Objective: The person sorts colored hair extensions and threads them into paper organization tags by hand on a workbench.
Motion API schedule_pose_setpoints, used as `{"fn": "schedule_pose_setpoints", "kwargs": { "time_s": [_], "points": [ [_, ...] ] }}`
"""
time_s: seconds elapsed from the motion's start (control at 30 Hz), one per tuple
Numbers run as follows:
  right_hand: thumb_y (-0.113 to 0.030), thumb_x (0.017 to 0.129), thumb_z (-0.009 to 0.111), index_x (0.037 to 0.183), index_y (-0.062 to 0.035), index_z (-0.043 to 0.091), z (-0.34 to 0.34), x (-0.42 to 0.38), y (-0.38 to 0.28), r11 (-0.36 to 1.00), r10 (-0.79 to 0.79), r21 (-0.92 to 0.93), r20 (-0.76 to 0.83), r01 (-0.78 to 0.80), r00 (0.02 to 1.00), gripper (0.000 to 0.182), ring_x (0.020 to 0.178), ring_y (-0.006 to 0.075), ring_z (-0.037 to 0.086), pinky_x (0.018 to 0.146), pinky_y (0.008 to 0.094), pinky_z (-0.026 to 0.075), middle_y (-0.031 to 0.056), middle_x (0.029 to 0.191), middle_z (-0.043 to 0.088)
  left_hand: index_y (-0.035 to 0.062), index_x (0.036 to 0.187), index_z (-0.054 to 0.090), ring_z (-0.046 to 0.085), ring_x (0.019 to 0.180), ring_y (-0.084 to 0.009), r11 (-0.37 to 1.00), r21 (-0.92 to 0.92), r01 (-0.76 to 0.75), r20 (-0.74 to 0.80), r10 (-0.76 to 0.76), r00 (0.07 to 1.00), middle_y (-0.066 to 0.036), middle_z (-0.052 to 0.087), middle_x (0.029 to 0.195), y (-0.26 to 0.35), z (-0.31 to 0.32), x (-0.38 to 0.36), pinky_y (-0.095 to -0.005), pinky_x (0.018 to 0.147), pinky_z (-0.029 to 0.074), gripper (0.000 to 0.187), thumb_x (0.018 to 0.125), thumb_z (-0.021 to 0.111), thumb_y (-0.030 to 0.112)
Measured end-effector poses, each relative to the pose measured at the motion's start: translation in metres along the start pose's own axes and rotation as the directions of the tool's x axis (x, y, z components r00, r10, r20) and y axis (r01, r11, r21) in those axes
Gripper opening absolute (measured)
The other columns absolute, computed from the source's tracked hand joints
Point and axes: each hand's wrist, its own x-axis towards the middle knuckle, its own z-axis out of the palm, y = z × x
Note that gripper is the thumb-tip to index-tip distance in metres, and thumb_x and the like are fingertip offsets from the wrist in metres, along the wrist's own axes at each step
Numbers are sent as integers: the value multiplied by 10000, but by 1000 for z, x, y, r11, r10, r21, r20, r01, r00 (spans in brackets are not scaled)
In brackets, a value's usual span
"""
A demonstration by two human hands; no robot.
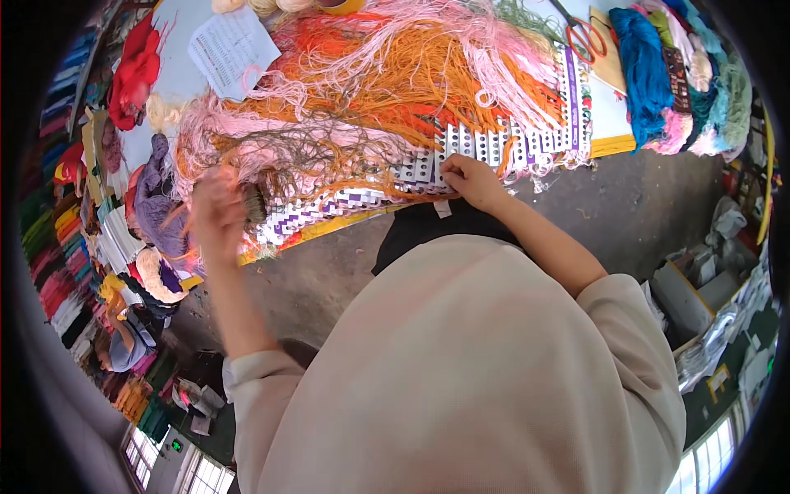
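Observation:
Pink thread (pixel 271 136) and orange thread (pixel 428 70) lie in a tangled heap over a row of white punched cards (pixel 465 144) along the table's near edge. My left hand (pixel 220 210), smeared by motion, is over the left end of the heap, beside a dark olive bundle (pixel 253 202); what it holds, if anything, is hidden. My right hand (pixel 471 181) rests at the front edge of the cards with its fingers closed together. An orange strand runs up to its fingertips. Brown thread (pixel 329 148) lies loose between my hands.
Red-handled scissors (pixel 586 41) and a printed sheet (pixel 233 51) lie on the table. Blue skeins (pixel 643 74) hang at the right corner, purple yarn (pixel 160 206) and red yarn (pixel 136 74) at the left. Stacked colored yarn fills the far left; boxes (pixel 683 296) stand at right.

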Motion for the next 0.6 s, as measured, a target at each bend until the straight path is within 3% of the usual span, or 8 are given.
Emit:
{"fn": "schedule_pose_setpoints", "kwargs": {
  "time_s": [0.03,0.07,0.1,0.23,0.43,0.53,0.57,0.6],
  "points": [
    [-163,913,608,1022,-46,636,-1,-1,0,1000,5,-1,-3,-5,1000,162,820,276,670,732,367,512,131,869,685,38,1337,485,594,821,-111,974,-198,114,147,-85,985,-86,631,1105,-47,-7,19,-208,595,491,377,1010,535,220],
    [-165,914,611,1024,-45,636,-2,-1,0,1000,8,6,-2,-8,1000,164,816,272,669,731,366,512,128,865,684,22,1332,486,600,942,-180,986,-120,116,30,-113,993,-120,600,1175,-85,35,26,-266,689,528,391,1040,475,282],
    [-167,915,615,1026,-45,636,-2,-1,-2,1000,8,14,3,-8,1000,167,812,267,668,731,364,511,124,862,683,-2,1334,477,589,1102,-271,962,-177,210,137,-187,973,-168,567,1256,-117,59,37,-329,831,546,482,1053,403,382],
    [-174,920,616,1033,-46,636,-4,-2,-8,998,59,5,8,-59,998,172,796,251,660,729,359,509,113,848,674,-42,1355,456,503,1291,-364,918,-210,336,201,-296,934,-221,502,1389,-165,124,45,-381,965,530,668,1036,298,523],
    [-176,922,608,1021,-48,634,-4,-2,-3,995,54,80,11,-54,998,164,800,247,656,731,356,506,115,864,676,-25,1327,497,602,1172,-292,919,-99,382,168,-363,917,-182,595,1266,-186,137,64,-368,867,564,588,1050,341,470],
    [-167,934,611,1023,-35,636,-6,-1,-2,999,18,49,4,-19,1000,162,777,154,631,722,306,506,70,839,664,-8,1140,637,650,787,-150,898,249,363,-46,-364,930,-59,656,932,-202,139,73,-259,648,535,288,1009,540,231],
    [-169,931,610,1029,-35,639,-8,-2,-5,999,26,45,13,-26,1000,168,787,166,637,736,311,505,78,851,669,-8,1140,637,650,787,-150,895,252,368,-44,-369,928,-59,656,932,-210,138,77,-259,648,535,288,1009,540,231],
    [-169,931,610,1029,-35,639,-8,-3,-5,998,30,47,9,-31,1000,168,787,166,637,736,311,505,78,851,669,-5,1099,657,646,758,-140,854,422,303,-36,-318,947,-48,663,899,-221,134,83,-239,622,514,257,990,568,210]
  ]
}}
